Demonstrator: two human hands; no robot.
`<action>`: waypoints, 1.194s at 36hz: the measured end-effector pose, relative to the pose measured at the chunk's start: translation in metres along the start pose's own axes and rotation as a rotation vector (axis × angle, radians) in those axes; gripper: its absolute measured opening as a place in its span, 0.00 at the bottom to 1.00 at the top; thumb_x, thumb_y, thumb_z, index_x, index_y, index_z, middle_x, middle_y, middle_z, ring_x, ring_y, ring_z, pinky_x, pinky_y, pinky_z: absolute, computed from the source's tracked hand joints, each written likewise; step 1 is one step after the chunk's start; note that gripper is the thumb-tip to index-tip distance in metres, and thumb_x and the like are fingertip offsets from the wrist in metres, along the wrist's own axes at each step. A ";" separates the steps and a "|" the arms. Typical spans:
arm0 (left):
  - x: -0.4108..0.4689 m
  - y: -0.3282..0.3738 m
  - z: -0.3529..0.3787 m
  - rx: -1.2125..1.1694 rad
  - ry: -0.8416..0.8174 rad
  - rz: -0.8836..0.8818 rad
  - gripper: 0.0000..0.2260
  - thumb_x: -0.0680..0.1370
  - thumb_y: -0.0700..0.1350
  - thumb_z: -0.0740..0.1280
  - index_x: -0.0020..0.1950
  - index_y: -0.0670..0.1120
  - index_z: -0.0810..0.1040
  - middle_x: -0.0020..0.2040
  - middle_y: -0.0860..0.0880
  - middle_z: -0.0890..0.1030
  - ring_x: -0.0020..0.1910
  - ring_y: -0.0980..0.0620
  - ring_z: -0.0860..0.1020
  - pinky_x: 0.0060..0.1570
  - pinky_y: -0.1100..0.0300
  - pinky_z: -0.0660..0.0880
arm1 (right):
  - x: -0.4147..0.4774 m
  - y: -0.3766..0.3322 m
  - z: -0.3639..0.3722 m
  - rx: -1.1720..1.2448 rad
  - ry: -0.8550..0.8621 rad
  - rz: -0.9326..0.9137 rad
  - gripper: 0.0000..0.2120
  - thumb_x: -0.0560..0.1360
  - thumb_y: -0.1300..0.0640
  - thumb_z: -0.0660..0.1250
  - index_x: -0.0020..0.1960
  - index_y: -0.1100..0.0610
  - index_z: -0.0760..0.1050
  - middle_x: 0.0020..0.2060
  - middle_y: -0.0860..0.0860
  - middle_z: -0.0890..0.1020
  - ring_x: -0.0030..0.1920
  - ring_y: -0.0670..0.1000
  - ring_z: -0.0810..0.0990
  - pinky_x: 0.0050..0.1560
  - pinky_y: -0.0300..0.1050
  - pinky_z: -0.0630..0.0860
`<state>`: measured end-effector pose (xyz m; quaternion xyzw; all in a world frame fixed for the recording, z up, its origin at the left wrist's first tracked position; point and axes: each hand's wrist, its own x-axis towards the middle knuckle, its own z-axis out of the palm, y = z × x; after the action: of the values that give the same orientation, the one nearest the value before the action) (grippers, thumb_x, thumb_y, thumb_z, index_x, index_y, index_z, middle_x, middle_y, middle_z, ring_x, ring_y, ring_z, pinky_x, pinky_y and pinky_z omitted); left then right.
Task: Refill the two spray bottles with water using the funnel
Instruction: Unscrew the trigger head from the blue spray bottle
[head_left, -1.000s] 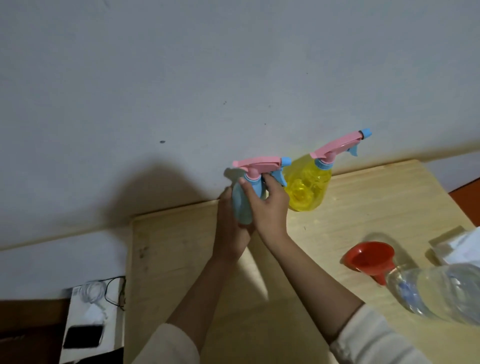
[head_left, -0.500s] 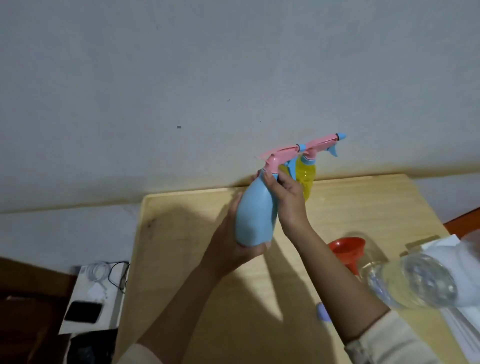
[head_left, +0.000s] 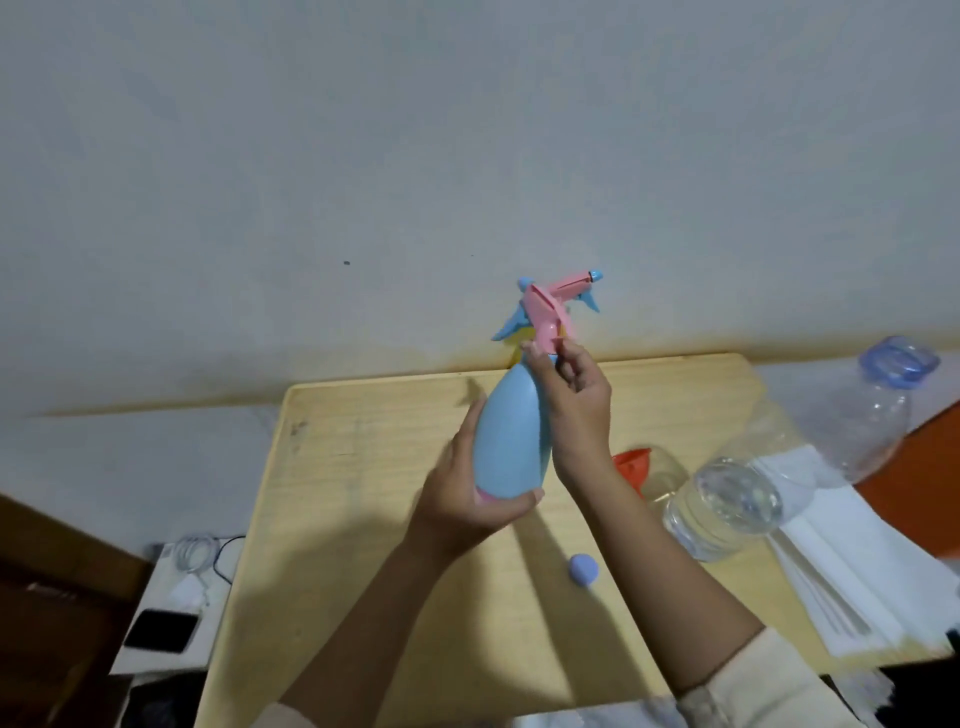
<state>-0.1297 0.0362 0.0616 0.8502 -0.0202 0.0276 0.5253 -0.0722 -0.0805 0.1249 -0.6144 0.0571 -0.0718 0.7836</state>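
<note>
My left hand (head_left: 467, 499) grips the base of the light blue spray bottle (head_left: 511, 436), held up over the wooden table (head_left: 363, 467). My right hand (head_left: 574, 410) pinches its pink trigger head (head_left: 545, 317) at the neck. The yellow spray bottle stands behind it by the wall; only its pink nozzle (head_left: 576, 283) and a sliver of yellow show. The red funnel (head_left: 631, 465) lies on the table to the right, partly hidden by my right wrist. A clear water bottle (head_left: 727, 509) stands beside the funnel.
A small blue cap (head_left: 584, 569) lies on the table under my right forearm. White paper sheets (head_left: 841, 561) cover the right side, and a second clear bottle with a blue cap (head_left: 878, 410) sits behind. A white box with a cable and a phone (head_left: 161, 629) lies on the floor to the left.
The blue bottle has been lifted from beside the wall and drawn towards me. Its pink head has turned, with the nozzle swinging away to the left. The camera has tilted down.
</note>
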 end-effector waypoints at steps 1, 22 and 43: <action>-0.001 0.003 0.000 0.007 0.001 0.008 0.48 0.60 0.60 0.76 0.71 0.69 0.50 0.67 0.58 0.69 0.63 0.54 0.73 0.58 0.48 0.76 | -0.002 -0.002 -0.003 0.052 -0.062 0.010 0.14 0.75 0.52 0.68 0.56 0.60 0.76 0.46 0.51 0.83 0.42 0.46 0.79 0.44 0.42 0.75; -0.016 0.026 -0.014 0.069 0.044 0.053 0.48 0.61 0.60 0.74 0.72 0.67 0.47 0.68 0.58 0.67 0.62 0.54 0.72 0.56 0.49 0.76 | -0.024 -0.028 0.007 0.020 0.012 -0.091 0.17 0.71 0.56 0.73 0.53 0.58 0.70 0.42 0.48 0.76 0.35 0.38 0.77 0.37 0.33 0.74; -0.025 -0.006 -0.019 -0.007 0.112 -0.036 0.47 0.60 0.55 0.77 0.72 0.67 0.54 0.65 0.60 0.67 0.63 0.56 0.70 0.60 0.49 0.74 | -0.011 -0.040 0.017 -0.079 -0.117 -0.100 0.08 0.78 0.53 0.63 0.51 0.56 0.78 0.45 0.56 0.81 0.46 0.45 0.77 0.55 0.49 0.75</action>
<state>-0.1551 0.0563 0.0631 0.8458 0.0246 0.0655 0.5288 -0.0821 -0.0720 0.1676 -0.6502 -0.0169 -0.0725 0.7561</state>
